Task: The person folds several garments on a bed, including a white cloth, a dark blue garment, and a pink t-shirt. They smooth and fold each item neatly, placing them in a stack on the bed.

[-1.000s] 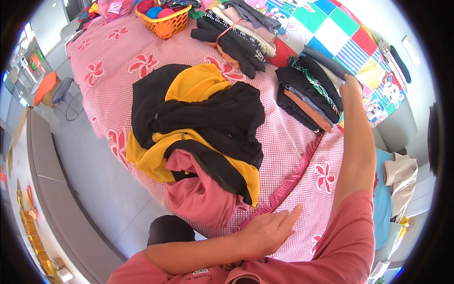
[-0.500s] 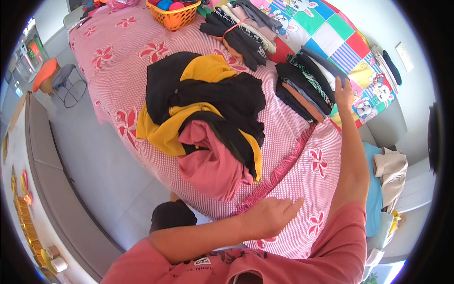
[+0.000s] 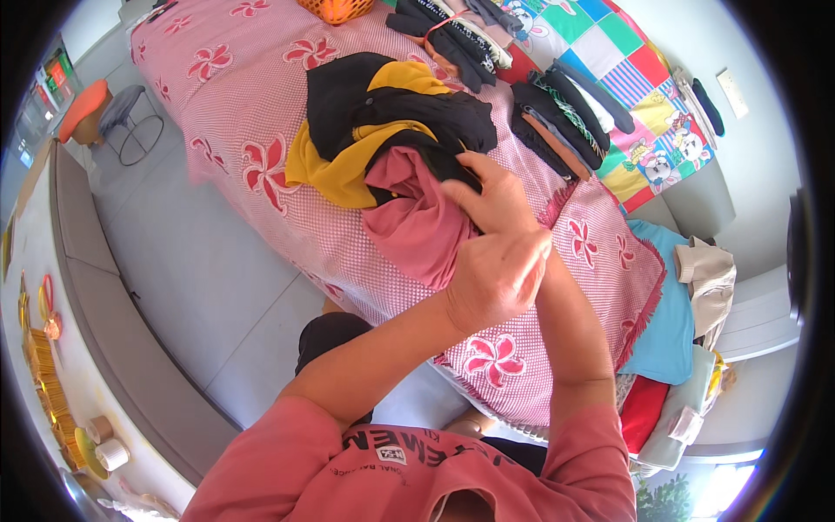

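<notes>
A loose heap of clothes lies on the pink bed cover: a black and yellow garment with a pink garment bunched against its near side. My right hand is at the heap's right edge. Its thumb and forefinger are apart, with dark cloth between their tips; whether they touch it I cannot tell. Just nearer to me, my left hand crosses in front of the right wrist. Its fingers are curled in, and no cloth hangs from it.
Folded clothes stand in a row at the right, with a tied bundle beyond. An orange basket sits at the far edge. A patchwork sheet covers the far right. A grey stool stands on the floor at left.
My right hand has come back from the folded clothes to the heap. My left hand has moved up beside it. The view has shifted, so the heap appears higher and further right.
</notes>
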`<state>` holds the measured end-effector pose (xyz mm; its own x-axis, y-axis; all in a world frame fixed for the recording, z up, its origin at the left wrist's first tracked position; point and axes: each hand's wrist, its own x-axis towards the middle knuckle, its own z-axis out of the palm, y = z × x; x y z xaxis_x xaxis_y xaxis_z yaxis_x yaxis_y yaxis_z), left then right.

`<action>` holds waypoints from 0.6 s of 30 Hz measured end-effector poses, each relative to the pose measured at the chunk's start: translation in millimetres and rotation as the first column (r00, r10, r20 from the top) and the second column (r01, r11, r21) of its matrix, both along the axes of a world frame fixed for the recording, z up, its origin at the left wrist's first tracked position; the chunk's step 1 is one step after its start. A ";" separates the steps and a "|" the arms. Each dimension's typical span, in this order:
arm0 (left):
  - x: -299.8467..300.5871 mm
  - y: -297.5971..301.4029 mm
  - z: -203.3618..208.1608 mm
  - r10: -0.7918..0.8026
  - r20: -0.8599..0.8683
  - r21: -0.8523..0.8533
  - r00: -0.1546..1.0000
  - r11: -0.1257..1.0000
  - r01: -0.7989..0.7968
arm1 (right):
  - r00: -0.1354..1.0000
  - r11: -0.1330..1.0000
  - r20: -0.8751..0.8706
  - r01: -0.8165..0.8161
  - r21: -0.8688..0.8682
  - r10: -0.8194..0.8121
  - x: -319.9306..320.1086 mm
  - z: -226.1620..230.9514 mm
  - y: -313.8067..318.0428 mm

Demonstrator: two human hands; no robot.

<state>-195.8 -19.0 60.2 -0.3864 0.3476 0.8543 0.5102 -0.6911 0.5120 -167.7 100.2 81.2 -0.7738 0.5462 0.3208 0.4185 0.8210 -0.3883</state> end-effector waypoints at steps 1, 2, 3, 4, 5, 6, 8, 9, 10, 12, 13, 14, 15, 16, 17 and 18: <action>-3.7 0.2 2.6 0.022 0.034 0.027 0.999 0.999 -0.023 | 0.994 0.985 -0.011 0.106 -0.139 -0.108 -3.3 -3.3 4.9; -5.7 -0.7 5.5 0.035 0.071 0.056 0.997 0.998 -0.039 | 0.975 0.939 -0.005 0.214 -0.271 -0.223 -1.8 -7.4 9.1; -7.0 -1.5 5.8 0.042 0.077 0.061 0.996 0.997 -0.047 | 0.968 0.949 -0.141 0.165 -0.268 -0.208 6.4 -16.9 16.4; -10.7 -1.9 4.1 0.067 0.075 0.045 0.995 0.996 -0.071 | 0.953 0.944 -0.217 0.140 -0.297 -0.210 10.1 -16.6 16.6; -13.9 -2.3 2.8 0.098 0.073 0.029 0.993 0.995 -0.100 | 0.934 0.940 -0.291 0.108 -0.325 -0.208 14.0 -15.4 14.7; -16.7 -2.5 1.6 0.127 0.071 0.013 0.989 0.992 -0.128 | 0.908 0.934 -0.363 0.074 -0.349 -0.208 18.7 -13.1 13.1; -18.8 1.3 0.9 0.212 0.169 -0.023 0.963 0.977 -0.211 | 0.870 0.948 -0.449 0.059 -0.314 -0.203 35.7 -0.7 10.2; -21.7 6.3 2.0 0.297 0.238 -0.030 0.925 0.954 -0.298 | 0.842 0.944 -0.496 0.046 -0.327 -0.213 42.0 8.1 4.1; -24.1 10.1 1.4 0.179 0.461 -0.100 0.869 0.984 -0.150 | 0.813 0.939 -0.520 0.090 -0.331 -0.261 42.0 15.3 -6.9; -23.6 18.3 2.8 -0.044 0.886 -0.010 0.462 0.994 0.113 | 0.843 0.944 -0.462 0.148 -0.294 -0.276 57.5 17.1 -9.1; -29.5 21.0 -3.2 -0.149 0.958 0.071 0.246 0.951 0.300 | 0.911 0.919 -0.332 0.110 -0.380 -0.246 69.2 24.4 -11.1; -40.8 23.7 -13.0 -0.204 0.979 0.177 0.013 0.880 0.441 | 0.962 0.879 -0.205 0.066 -0.471 -0.182 73.2 32.0 -13.3; -43.2 28.1 -18.7 -0.172 0.985 0.169 -0.036 0.876 0.451 | 0.992 0.827 -0.082 0.036 -0.562 -0.098 72.7 38.2 -14.8; -45.3 31.3 -22.6 -0.137 0.987 0.161 -0.086 0.872 0.462 | 0.988 0.862 -0.087 0.065 -0.503 -0.125 65.8 41.2 -12.0; -43.3 30.2 -13.9 -0.101 0.989 0.137 -0.104 0.889 0.437 | 0.984 0.890 -0.095 0.094 -0.446 -0.152 52.8 42.1 -4.5; -43.8 29.8 -9.7 -0.065 0.990 0.110 -0.123 0.905 0.410 | 0.979 0.913 -0.107 0.121 -0.389 -0.175 37.2 43.3 3.4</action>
<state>-239.6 10.8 50.5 -0.5821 0.6981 -0.4169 -0.8087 -0.4441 0.3856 -130.5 103.7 124.5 -0.6381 0.7524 0.1636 0.4449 0.5337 -0.7192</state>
